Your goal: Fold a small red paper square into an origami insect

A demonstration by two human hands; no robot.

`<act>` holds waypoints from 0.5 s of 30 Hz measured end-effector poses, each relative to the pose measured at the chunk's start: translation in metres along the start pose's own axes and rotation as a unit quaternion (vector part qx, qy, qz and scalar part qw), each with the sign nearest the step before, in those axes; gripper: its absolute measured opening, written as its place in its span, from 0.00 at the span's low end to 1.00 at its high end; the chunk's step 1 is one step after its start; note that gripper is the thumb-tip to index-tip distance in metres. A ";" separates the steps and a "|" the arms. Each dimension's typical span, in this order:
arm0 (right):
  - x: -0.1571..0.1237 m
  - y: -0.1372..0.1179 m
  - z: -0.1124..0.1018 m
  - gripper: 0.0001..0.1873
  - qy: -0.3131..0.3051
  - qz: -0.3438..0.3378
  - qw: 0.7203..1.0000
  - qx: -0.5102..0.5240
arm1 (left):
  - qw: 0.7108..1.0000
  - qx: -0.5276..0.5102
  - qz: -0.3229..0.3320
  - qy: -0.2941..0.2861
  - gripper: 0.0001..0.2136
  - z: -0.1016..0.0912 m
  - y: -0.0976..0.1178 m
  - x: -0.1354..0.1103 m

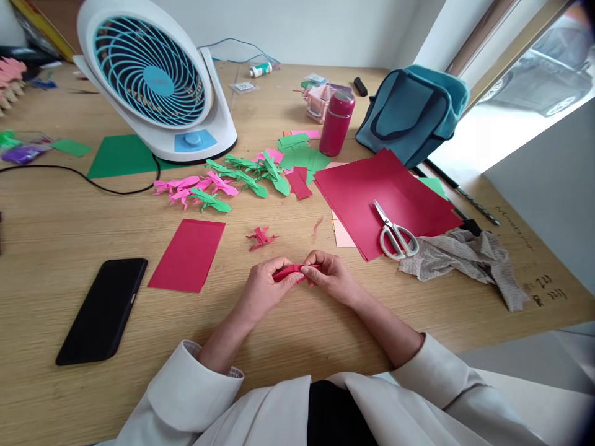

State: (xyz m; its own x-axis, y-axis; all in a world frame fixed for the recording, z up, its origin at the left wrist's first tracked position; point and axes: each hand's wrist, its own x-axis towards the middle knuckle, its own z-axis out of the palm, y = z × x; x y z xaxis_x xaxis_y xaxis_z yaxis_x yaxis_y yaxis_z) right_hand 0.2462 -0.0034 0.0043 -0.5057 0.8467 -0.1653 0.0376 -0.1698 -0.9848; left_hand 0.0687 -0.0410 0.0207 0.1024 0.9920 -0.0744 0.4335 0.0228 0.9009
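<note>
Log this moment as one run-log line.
left hand: pinches folded red paper | right hand: pinches its other end | nearby: small red paper figure, red sheet, scissors, phone

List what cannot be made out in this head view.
Head view: the red paper is mostly covered by the left hand and right hand; its fold is unclear.
Head view: writing near the right edge of the table is too small to read.
Head view: pink paper figures are cut off by the left edge.
</note>
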 end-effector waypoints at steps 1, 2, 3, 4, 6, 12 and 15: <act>0.000 0.000 0.000 0.23 0.004 -0.004 1.000 -0.001 | 1.000 -0.004 -0.002 -0.002 0.11 0.000 0.001 0.000; -0.001 0.000 0.000 0.23 0.007 -0.007 1.000 -0.001 | 1.000 -0.007 -0.003 -0.003 0.11 0.000 0.001 0.000; -0.001 0.000 0.000 0.23 0.007 -0.008 1.000 -0.001 | 1.000 -0.010 -0.002 -0.002 0.11 0.000 0.001 0.000; -0.001 0.000 0.000 0.23 0.006 -0.008 1.000 -0.003 | 1.000 -0.012 0.000 -0.001 0.11 -0.001 0.002 0.000; -0.002 -0.001 -0.001 0.22 -0.001 -0.011 1.000 -0.014 | 1.000 -0.015 0.005 0.002 0.11 -0.001 0.002 0.000; -0.004 -0.004 -0.004 0.23 -0.017 -0.048 0.994 -0.099 | 0.999 0.011 0.034 0.018 0.11 -0.001 0.001 -0.002; -0.005 -0.005 -0.005 0.23 0.000 -0.083 0.988 -0.131 | 0.998 0.021 0.042 0.038 0.12 0.001 0.001 -0.002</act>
State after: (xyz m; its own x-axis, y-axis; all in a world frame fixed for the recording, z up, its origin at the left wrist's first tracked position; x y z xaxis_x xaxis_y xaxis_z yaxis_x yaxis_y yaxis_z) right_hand 0.2527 -0.0040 0.0095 -0.5241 0.8516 -0.0007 0.1753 0.1071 -0.9787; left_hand 0.0697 -0.0429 0.0216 0.0724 0.9968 0.0346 0.4634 -0.0643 0.8838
